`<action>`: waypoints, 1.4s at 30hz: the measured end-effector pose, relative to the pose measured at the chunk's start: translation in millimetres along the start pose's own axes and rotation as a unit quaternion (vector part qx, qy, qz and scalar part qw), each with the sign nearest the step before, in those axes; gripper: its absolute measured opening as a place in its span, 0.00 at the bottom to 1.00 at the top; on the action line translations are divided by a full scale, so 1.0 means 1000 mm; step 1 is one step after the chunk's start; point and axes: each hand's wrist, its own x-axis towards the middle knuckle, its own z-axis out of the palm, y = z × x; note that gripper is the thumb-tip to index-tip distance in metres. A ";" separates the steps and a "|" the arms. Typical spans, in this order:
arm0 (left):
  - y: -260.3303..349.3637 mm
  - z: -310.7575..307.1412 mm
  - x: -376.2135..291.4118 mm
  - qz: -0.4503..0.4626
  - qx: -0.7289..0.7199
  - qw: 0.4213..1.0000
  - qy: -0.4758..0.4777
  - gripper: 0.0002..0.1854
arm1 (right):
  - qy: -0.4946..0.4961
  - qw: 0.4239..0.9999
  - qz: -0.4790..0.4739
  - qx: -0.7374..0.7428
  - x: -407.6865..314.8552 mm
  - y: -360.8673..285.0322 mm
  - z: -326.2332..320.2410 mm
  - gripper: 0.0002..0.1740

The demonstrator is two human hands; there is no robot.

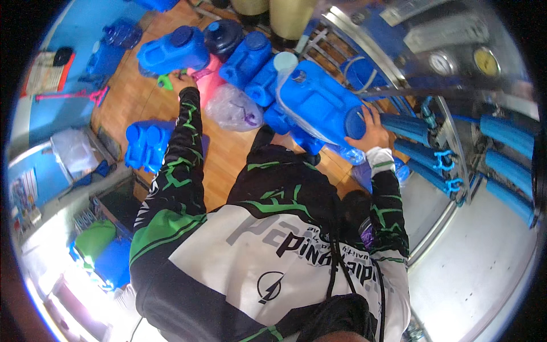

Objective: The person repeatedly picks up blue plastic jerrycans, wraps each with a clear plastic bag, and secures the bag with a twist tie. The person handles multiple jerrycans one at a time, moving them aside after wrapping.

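My right hand (375, 133) is spread around the round screw cap (355, 123) at the near end of a large blue plastic water container (320, 100). Clear plastic film runs along that container's left side, and it lies tilted over other blue jugs. Reaching far forward, my left hand (183, 81) has its fingers curled at a small bright green object (165, 82), whose kind is unclear. Just beyond that hand is another blue water container (173, 50) with a dark blue cap. A pink plastic bag (208, 79) touches the area right of my left fingers.
Several blue jugs (247, 57) and a clear plastic bag (235, 107) crowd the wood-look floor (220, 171). Two small blue jugs (147, 145) stand at left. On the right, blue filter housings (408, 128) and pressure gauges (440, 63) sit on a metal frame.
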 end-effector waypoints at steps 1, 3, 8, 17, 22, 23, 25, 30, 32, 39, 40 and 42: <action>-0.027 -0.013 -0.010 -0.009 0.006 1.000 -0.002 0.09 | -0.003 1.000 -0.002 -0.006 0.002 0.000 0.002 0.64; -0.072 -0.026 -0.033 -0.020 0.064 0.997 0.031 0.07 | -0.003 1.000 0.000 -0.024 0.003 0.000 0.005 0.64; -0.162 -0.004 -0.106 -0.069 0.151 0.983 -0.077 0.05 | -0.013 0.999 0.016 -0.028 0.010 -0.007 0.011 0.65; -0.257 0.073 -0.207 -0.271 0.321 0.881 -0.218 0.11 | 0.017 0.999 -0.037 -0.001 0.027 -0.018 0.029 0.63; -0.330 0.130 -0.248 -0.308 0.328 0.872 -0.192 0.14 | 0.029 0.998 -0.048 -0.005 0.026 -0.013 0.044 0.61; -0.345 0.142 -0.259 -0.358 0.284 0.862 -0.221 0.17 | 0.029 0.999 -0.041 -0.005 0.025 -0.012 0.047 0.61; -0.368 0.162 -0.281 -0.389 0.181 0.765 -0.480 0.37 | 0.030 0.999 -0.025 -0.003 0.023 -0.015 0.050 0.61; -0.370 0.179 -0.311 -0.418 0.339 0.701 -0.468 0.52 | 0.019 0.999 -0.023 -0.028 0.020 -0.022 0.049 0.62; -0.353 0.168 -0.292 -0.303 0.378 0.683 -0.546 0.49 | 0.001 1.000 -0.014 -0.020 0.020 -0.024 0.045 0.63; -0.151 0.126 -0.164 -0.015 0.362 0.664 -0.655 0.21 | -0.007 0.999 0.046 0.023 0.014 -0.023 0.024 0.65; -0.105 0.117 -0.150 0.002 0.263 0.732 -0.629 0.18 | -0.010 0.997 0.063 0.035 0.012 -0.023 0.021 0.64; -0.012 0.101 -0.132 0.154 -0.015 0.854 -0.497 0.14 | 0.020 0.996 0.068 0.056 0.009 -0.024 0.017 0.60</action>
